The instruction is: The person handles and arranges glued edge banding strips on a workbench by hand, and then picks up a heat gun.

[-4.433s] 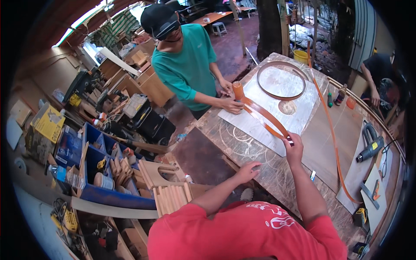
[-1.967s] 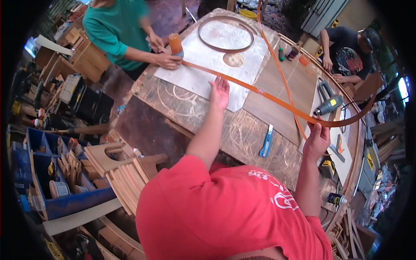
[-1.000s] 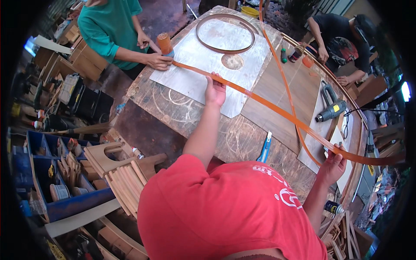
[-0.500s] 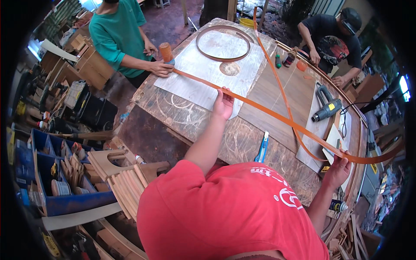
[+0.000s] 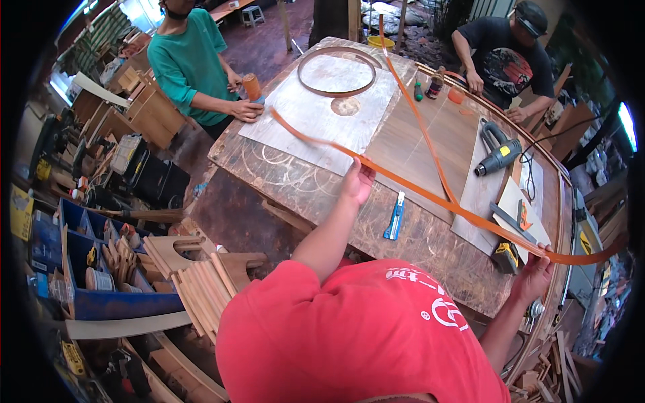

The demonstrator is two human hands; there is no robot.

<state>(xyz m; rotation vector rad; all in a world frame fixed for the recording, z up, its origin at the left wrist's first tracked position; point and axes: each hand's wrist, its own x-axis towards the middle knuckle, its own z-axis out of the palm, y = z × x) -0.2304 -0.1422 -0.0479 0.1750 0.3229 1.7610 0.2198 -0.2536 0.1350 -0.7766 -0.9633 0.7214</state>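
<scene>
A long, thin orange-brown edging strip (image 5: 416, 190) runs slantwise over the worktable, with part of it looping back toward the far edge. My left hand (image 5: 359, 181) is closed on it near the middle of the table. At the right, my right hand (image 5: 534, 272) pinches the same strip, which curves on past it. The strip's far left end hangs free near a co-worker's hand (image 5: 247, 111). A blue utility knife (image 5: 395, 216) lies on the table below my left hand. Close to my right hand are a yellow-and-black tape measure (image 5: 505, 258) and a square (image 5: 516, 221).
A coiled brown strip (image 5: 300, 75) rests on a pale sheet at the back. A grey heat gun (image 5: 498, 158) with its cord lies right. The green-shirted co-worker has an orange container (image 5: 252, 86); another person works far right. A blue divided bin (image 5: 121, 305) stands at left.
The strip's left end has come away from the co-worker's hand and container. My left hand, still on the strip, has shifted slightly right and toward me. The view has turned a little.
</scene>
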